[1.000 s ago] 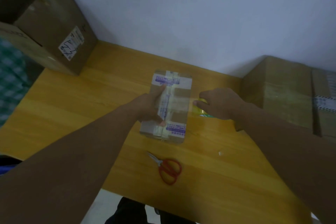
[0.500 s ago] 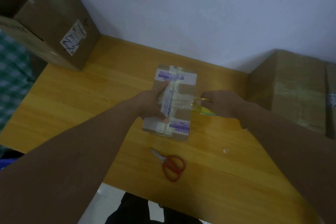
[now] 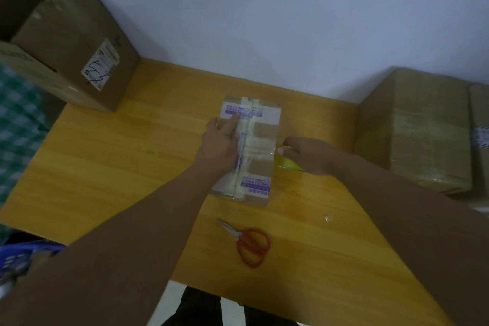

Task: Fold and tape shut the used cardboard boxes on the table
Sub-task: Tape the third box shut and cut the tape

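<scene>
My left hand (image 3: 221, 140) has slid up the small box (image 3: 264, 131) in the middle of the table (image 3: 132, 167), fingers now flat, smoothing the seam; my right hand (image 3: 309, 155) still grips the yellow tape roll (image 3: 285, 163) against the box's right edge; the crosswise strip looks ready to cut, I reckon.

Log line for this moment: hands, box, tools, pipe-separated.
left hand: pressing flat on small box | right hand: gripping tape roll right of box | tape strip: across box top | scissors: on table, untouched
</scene>
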